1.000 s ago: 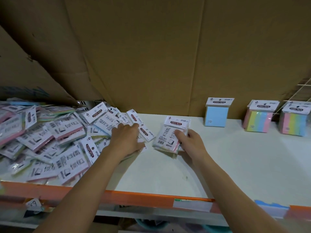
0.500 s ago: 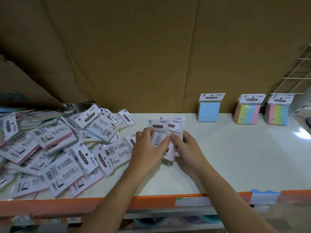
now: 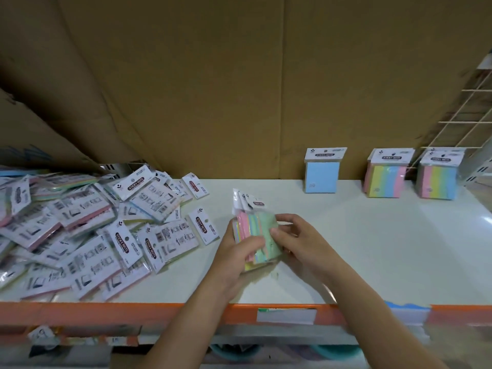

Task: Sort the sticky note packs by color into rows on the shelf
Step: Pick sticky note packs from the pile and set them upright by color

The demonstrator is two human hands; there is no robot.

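Both my hands hold a small stack of sticky note packs (image 3: 255,227) above the middle of the white shelf (image 3: 372,249). The stack shows pink, yellow, blue and green edges, with white header cards fanned at its top. My left hand (image 3: 237,258) grips its left side and my right hand (image 3: 298,241) pinches its right side. A heap of several packs (image 3: 87,230) lies face down on the shelf's left. At the back right stand a blue pack (image 3: 322,173) and two rainbow packs (image 3: 387,175) (image 3: 438,177), upright against the cardboard.
Brown cardboard (image 3: 239,89) lines the back and left of the shelf. A wire grid (image 3: 468,113) stands at the far right. The shelf's front edge is an orange rail (image 3: 133,312) with a label strip.
My left hand left the heap and joined my right hand on the held packs. The stack has been turned so that its colored faces show instead of the printed backs.
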